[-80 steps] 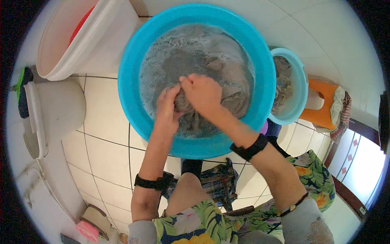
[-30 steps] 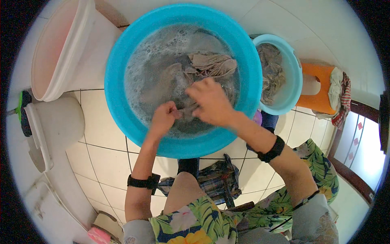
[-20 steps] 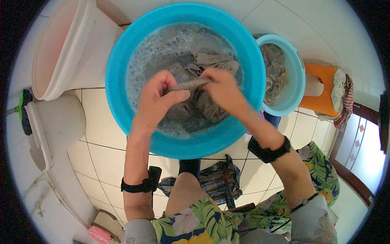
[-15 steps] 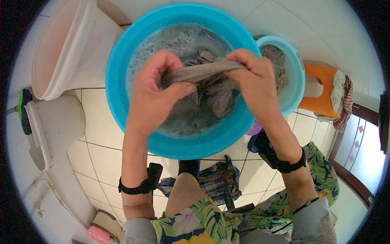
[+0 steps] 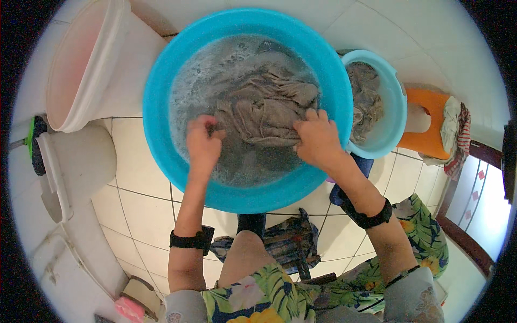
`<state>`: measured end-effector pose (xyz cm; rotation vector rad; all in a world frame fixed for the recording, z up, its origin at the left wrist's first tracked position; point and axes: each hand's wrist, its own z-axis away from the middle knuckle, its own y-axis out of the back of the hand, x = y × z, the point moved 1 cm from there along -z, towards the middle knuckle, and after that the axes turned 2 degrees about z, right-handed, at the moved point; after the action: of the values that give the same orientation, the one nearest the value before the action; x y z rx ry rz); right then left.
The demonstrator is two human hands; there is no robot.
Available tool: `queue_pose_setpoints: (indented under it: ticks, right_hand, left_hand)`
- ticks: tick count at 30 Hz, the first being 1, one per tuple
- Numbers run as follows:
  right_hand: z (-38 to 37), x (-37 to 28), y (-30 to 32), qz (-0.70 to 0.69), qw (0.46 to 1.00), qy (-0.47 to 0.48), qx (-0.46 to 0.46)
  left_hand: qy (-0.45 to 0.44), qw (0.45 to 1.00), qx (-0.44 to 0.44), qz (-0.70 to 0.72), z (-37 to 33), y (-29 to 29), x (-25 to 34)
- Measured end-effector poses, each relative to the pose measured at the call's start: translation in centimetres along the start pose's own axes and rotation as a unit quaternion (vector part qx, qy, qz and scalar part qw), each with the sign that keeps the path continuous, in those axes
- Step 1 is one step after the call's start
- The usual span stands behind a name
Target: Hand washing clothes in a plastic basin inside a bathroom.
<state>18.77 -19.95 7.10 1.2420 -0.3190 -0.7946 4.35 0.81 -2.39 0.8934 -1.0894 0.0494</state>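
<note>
A wet grey-brown cloth garment (image 5: 266, 110) lies bunched and partly spread in the soapy water of a large blue basin (image 5: 247, 202). At its left edge my left hand (image 5: 203, 145) is closed, fingers curled, with a dark bit of the fabric between thumb and fingers. My right hand (image 5: 320, 140) grips the lower right edge of the garment, close to the basin's inner wall. Foam floats on the water at the left, and the cloudy water hides whatever lies deeper.
A smaller light-blue basin (image 5: 396, 116) with more grey-brown cloth stands at the right. Beyond it is an orange stool (image 5: 428, 137) with cloths on its edge. A large white bucket (image 5: 116, 70) and a second pale bucket (image 5: 89, 153) stand at the left.
Both hands have come down toward the water, and the right has moved slightly left. The garment, earlier held up as a stretched, folded band, now lies spread across the water.
</note>
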Motion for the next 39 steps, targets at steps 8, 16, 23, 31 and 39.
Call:
queue_pose_setpoints:
  ticks: [8, 16, 23, 31, 39]
  right_hand:
    - [-6.3, -8.7, -3.2, -0.087, 0.996, 0.029, 0.005]
    - [-10.7, -5.5, -8.0, -0.166, 0.983, -0.081, 0.017]
    - [-6.5, -5.6, -5.2, -0.776, 0.621, -0.105, -0.038]
    - [0.3, -13.2, -2.0, -0.224, 0.970, 0.037, 0.088]
    - [-5.8, -10.4, -3.1, -0.102, 0.971, -0.063, 0.205]
  left_hand:
    - [0.155, 0.984, -0.035, 0.086, 0.0, 0.6, -1.3]
    - [0.320, 0.876, -0.098, 0.348, -0.4, 1.6, 0.1]
    - [0.210, 0.713, -0.110, 0.660, -0.5, 2.4, 3.1]
    - [0.366, 0.665, -0.141, 0.635, -0.4, -1.1, 4.3]
    - [0.314, 0.643, -0.076, 0.694, -0.1, -5.0, 3.8]
